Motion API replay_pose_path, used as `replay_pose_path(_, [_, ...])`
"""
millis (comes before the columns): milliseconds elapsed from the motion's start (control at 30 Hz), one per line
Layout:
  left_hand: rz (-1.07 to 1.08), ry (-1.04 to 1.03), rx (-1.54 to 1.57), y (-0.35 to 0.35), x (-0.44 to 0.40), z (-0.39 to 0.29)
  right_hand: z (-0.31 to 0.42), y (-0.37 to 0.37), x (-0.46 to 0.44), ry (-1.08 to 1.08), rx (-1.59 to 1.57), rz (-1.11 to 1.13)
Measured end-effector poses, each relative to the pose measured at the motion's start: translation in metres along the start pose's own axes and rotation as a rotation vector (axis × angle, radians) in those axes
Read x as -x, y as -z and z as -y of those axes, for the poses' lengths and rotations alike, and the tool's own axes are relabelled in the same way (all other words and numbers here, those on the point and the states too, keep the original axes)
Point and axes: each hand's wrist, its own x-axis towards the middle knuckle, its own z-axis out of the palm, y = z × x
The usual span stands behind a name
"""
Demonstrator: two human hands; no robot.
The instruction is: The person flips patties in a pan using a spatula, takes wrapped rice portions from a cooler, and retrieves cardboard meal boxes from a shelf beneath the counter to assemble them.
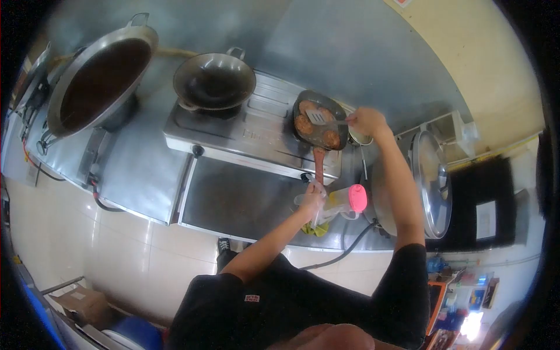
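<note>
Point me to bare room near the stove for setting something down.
Bare: the counter between the large wok and the stove, and the dark surface in front of the stove, left of the left hand. Crowded: around the pan handle and jug, and between frying pan and large pot.

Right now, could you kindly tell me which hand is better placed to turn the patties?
Probably the right hand: it holds the slotted turner with its blade at the patties, while the left hand is at the frying pan's handle.
</note>
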Motion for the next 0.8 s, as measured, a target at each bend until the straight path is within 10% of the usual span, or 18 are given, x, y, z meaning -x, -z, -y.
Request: replay_pose_path(800, [0.074, -0.056, 0.109, -0.009, -0.013, -0.016, -0.017, -0.012, 0.057, -0.113, -0.013, -0.032])
